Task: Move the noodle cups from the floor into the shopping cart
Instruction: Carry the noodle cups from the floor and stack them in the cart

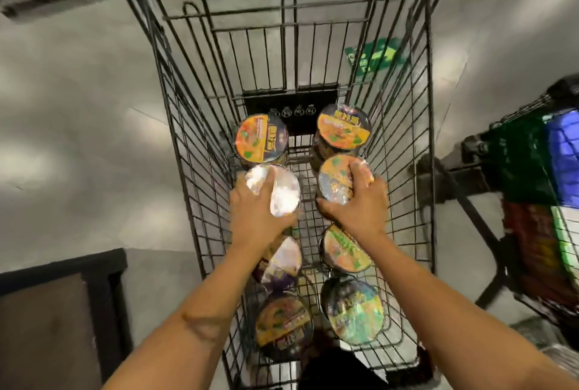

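A black wire shopping cart [194, 126] stands in front of me with several noodle cups in two rows on its floor. My left hand [253, 214] grips a cup with a glare-white lid [283, 192] in the left row. My right hand [357, 204] grips a cup with an orange and purple lid [336, 179] in the right row. Beyond them stand two more cups, one on the left [261, 139] and one on the right [343, 128]. Nearer me are two cups on the left [283, 259] [283, 324] and two on the right [346, 250] [355, 311].
A second wire cart [529, 151] loaded with blue, green and red packages stands at the right. A dark low frame or mat [53, 311] lies on the grey floor at the lower left. A green floor marking [376, 57] shows through the cart's far side.
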`<state>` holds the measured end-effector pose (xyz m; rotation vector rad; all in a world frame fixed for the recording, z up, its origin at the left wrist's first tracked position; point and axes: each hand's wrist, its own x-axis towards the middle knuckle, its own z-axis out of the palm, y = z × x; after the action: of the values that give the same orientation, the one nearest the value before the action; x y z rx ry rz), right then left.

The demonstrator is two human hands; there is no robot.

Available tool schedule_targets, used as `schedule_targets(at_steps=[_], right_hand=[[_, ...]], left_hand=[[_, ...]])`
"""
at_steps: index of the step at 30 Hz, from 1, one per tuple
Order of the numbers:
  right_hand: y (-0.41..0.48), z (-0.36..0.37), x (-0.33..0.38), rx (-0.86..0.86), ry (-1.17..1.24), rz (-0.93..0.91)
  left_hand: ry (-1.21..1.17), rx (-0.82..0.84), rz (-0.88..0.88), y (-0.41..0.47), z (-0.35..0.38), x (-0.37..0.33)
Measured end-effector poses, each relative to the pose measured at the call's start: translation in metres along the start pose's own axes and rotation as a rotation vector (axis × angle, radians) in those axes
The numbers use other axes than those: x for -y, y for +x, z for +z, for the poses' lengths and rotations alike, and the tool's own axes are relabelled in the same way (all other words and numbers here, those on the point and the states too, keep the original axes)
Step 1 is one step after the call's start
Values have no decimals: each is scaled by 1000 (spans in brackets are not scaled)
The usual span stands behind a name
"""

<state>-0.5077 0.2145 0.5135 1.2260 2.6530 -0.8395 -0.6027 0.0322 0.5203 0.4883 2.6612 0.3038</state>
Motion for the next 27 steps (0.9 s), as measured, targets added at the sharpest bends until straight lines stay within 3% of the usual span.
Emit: schedule_targets(at_steps=[4, 13, 22, 27], right_hand=[[-4, 4, 1, -27, -42, 11], [-66, -19, 21, 17, -203, 202], [-257, 24, 39, 38, -153, 403], [-335, 48, 17, 53, -114, 594]], left_hand=[[-13, 16, -6, 3, 8, 5], [-6, 67, 156, -26, -31, 21], [167, 227, 524, -135, -48, 70], [382, 362, 741, -192, -24, 88]])
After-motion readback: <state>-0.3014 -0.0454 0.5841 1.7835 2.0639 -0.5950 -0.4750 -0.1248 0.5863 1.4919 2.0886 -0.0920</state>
